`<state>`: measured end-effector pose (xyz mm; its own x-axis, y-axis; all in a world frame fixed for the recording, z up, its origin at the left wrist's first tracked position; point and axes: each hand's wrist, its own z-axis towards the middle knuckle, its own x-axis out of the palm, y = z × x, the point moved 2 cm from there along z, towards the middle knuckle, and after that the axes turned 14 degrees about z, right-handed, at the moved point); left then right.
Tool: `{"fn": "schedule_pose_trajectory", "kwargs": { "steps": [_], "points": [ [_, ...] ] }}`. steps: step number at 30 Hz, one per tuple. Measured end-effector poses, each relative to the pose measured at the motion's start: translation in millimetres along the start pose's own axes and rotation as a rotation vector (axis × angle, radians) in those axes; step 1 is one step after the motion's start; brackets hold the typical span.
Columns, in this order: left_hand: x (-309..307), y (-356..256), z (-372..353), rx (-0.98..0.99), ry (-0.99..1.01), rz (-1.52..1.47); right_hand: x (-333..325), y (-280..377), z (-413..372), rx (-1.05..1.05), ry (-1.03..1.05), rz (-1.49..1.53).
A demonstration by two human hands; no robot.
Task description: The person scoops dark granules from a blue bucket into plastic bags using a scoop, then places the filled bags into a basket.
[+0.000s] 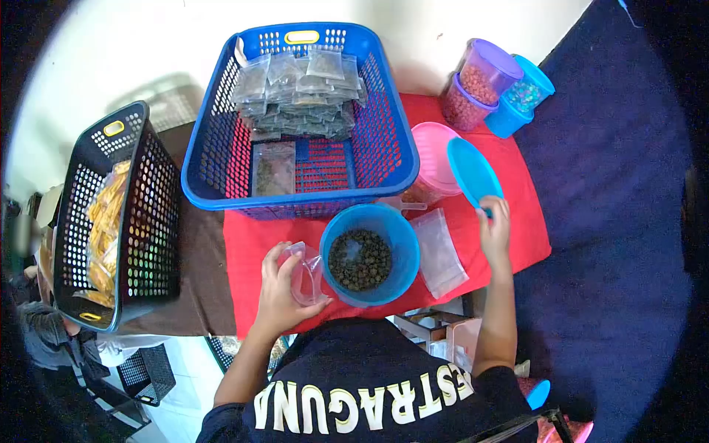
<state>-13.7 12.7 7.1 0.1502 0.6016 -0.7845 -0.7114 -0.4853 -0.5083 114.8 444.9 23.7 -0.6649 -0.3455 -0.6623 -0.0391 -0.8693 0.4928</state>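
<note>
My left hand (279, 292) is closed around a small clear plastic cup (301, 279) just left of a round blue tub (408, 269). Dark brown, lumpy pieces (360, 267) lie in the bottom of the uncovered tub. Out to the right, my right hand (495, 225) grips a blue round lid (473, 170) by its lower edge, tilted up beside a pink-lidded container (432, 151). Flat clear plastic bags (442, 258) lie on the red cloth (517, 192) between the tub and my right hand.
A blue basket (193, 166) with many small filled packets (295, 92) stands behind the tub. Left of it is a black basket (151, 221) with yellowish bagged goods (108, 229). Purple-lidded (470, 88) and blue-lidded containers (526, 92) stack at the back right. Another person (52, 336) is at lower left.
</note>
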Motion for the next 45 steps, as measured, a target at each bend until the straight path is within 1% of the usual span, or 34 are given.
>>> {"fn": "schedule_pose_trajectory", "kwargs": {
  "steps": [1,2,3,5,6,9,10,11,12,13,15,16,17,18,19,21,23,25,26,27,28,29,30,31,32,35,36,38,39,40,41,44,45],
  "points": [
    [0.1,-2.6,0.5,0.010,0.011,0.011,1.6,-0.2,0.8,-0.002,0.005,0.006],
    [0.5,-5.4,1.1,0.019,0.021,0.022,14.7,-3.8,10.9,-0.040,0.043,-0.060],
    [2.8,-11.0,-3.2,0.010,0.025,0.029,26.4,-12.9,10.4,-0.040,0.050,-0.049],
    [3.6,-19.6,-3.6,-0.046,0.052,0.050,47.6,-29.0,16.1,-0.149,0.093,-0.114],
    [8.2,-24.8,-6.0,-0.058,0.052,0.046,50.2,-36.9,18.3,-0.135,0.170,-0.159],
    [15.4,-33.5,-10.8,-0.074,0.062,0.070,61.2,-50.9,16.3,-0.181,0.179,-0.126],
    [18.1,-36.8,-11.2,-0.131,0.093,0.105,61.1,-42.0,16.4,-0.184,0.185,-0.114],
    [20.4,-39.8,-11.8,-0.188,0.126,0.140,55.9,-30.9,12.2,-0.169,0.015,-0.113],
    [24.2,-42.8,-13.1,-0.198,0.128,0.147,50.7,-22.6,5.2,-0.152,-0.154,-0.113],
    [29.6,-44.1,-14.8,-0.240,0.114,0.162,53.3,-25.5,-10.3,-0.153,-0.147,-0.103],
    [34.7,-48.3,-15.4,-0.295,0.101,0.188,70.0,-42.6,-47.1,0.003,-0.143,0.216],
    [36.3,-50.6,-13.8,-0.327,0.066,0.186,79.9,-46.3,-57.2,0.007,-0.133,0.228],
    [37.5,-52.9,-13.0,-0.358,0.034,0.183,94.4,-52.1,-68.8,0.201,0.026,0.329],
    [39.0,-55.5,-12.3,-0.367,0.042,0.192,108.3,-57.0,-79.8,0.395,0.186,0.427],
    [40.2,-57.7,-11.0,-0.377,0.035,0.203,119.1,-62.1,-87.4,0.402,0.193,0.436],
    [41.5,-61.5,-8.6,-0.394,0.020,0.227,137.0,-71.8,-94.0,0.544,0.181,0.519],
    [47.4,-56.9,-12.0,-0.406,0.016,0.209,149.3,-77.4,-89.0,0.534,0.227,0.523],
    [52.2,-53.0,-17.5,-0.467,-0.055,0.112,167.0,-89.4,-86.1,0.698,0.268,0.845],
    [53.1,-52.9,-19.9,-0.497,-0.063,0.120,175.1,-96.0,-85.1,0.698,0.277,0.853],
    [53.3,-55.5,-20.3,-0.504,-0.062,0.129,182.2,-101.2,-83.5,0.609,0.271,0.805],
    [53.3,-57.5,-20.4,-0.557,-0.080,0.071,188.0,-106.8,-82.8,0.520,0.262,0.756],
    [53.3,-58.8,-21.3,-0.611,-0.096,0.013,193.3,-113.3,-84.9,0.526,0.266,0.764],
    [54.5,-57.9,-22.4,-0.612,-0.108,0.005,190.7,-111.5,-83.2,0.489,0.226,0.724],
    [55.0,-58.9,-22.5,-0.617,-0.102,0.013,185.8,-108.3,-79.0,0.451,0.186,0.683],
    [55.0,-60.0,-23.7,-0.630,-0.135,-0.021,180.7,-105.2,-76.1,0.451,0.185,0.744],
    [52.3,-68.0,-23.0,-0.689,-0.187,-0.064,155.3,-79.6,-69.6,0.417,0.245,0.754],
    [52.0,-68.0,-25.8,-0.722,-0.192,-0.071,150.8,-77.9,-74.3,0.292,0.242,0.664],
    [54.1,-67.9,-31.1,-0.770,-0.197,-0.077,127.4,-59.6,-73.6,0.290,0.234,0.662],
    [54.5,-67.6,-33.6,-0.775,-0.246,-0.072,113.6,-49.4,-71.4,0.285,0.215,0.654],
    [54.5,-67.1,-35.7,-0.781,-0.295,-0.067,101.7,-43.5,-70.1,0.229,0.190,0.665],
    [53.9,-65.7,-36.6,-0.782,-0.346,-0.064,93.7,-41.8,-71.3,0.231,0.200,0.669],
    [48.2,-60.5,-36.2,-0.732,-0.366,-0.122,70.3,-36.8,-78.7,0.163,0.087,0.728],
    [46.4,-57.4,-35.5,-0.699,-0.370,-0.169,63.7,-32.7,-80.6,0.165,0.091,0.728]
  ]
}}
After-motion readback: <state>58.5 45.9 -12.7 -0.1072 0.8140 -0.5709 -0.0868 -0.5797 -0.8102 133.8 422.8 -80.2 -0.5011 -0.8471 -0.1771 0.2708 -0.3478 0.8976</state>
